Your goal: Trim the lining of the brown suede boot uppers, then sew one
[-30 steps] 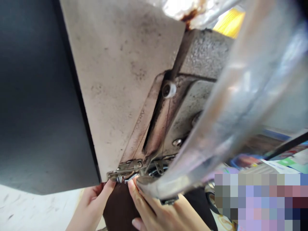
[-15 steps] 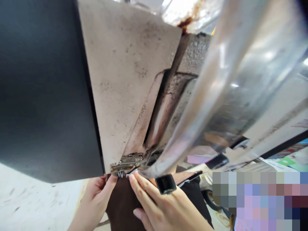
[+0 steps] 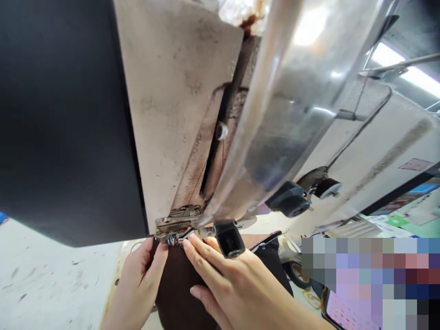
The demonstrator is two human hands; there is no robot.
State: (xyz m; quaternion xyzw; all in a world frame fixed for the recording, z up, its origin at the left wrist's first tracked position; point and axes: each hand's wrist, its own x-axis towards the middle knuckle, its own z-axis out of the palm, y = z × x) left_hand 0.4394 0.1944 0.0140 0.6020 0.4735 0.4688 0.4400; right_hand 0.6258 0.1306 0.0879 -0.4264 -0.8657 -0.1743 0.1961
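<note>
Dark brown fabric (image 3: 182, 284) lies under the metal presser-foot parts (image 3: 175, 229) of a sewing machine. My left hand (image 3: 139, 279) is at the left of these parts, its thumb and fingers closed on the fabric's edge. On the right, my right hand (image 3: 227, 279) rests on the fabric with its fingers stretched out and their tips close beside the metal parts. A black fitting (image 3: 229, 239) partly covers the back of the right hand. The fabric directly under the metal parts is hidden.
The machine's pale head (image 3: 165, 91) and a dark panel (image 3: 65, 119) fill the upper left. A clear plastic guard (image 3: 275, 119) slants across the middle. Black tension knobs (image 3: 290, 199) sit to the right, and a phone (image 3: 338, 307) lies lower right.
The view has shifted, so more of the machine's right side and a white thread-like round part in the slot show. Both hands keep nearly the same place beside the metal parts.
</note>
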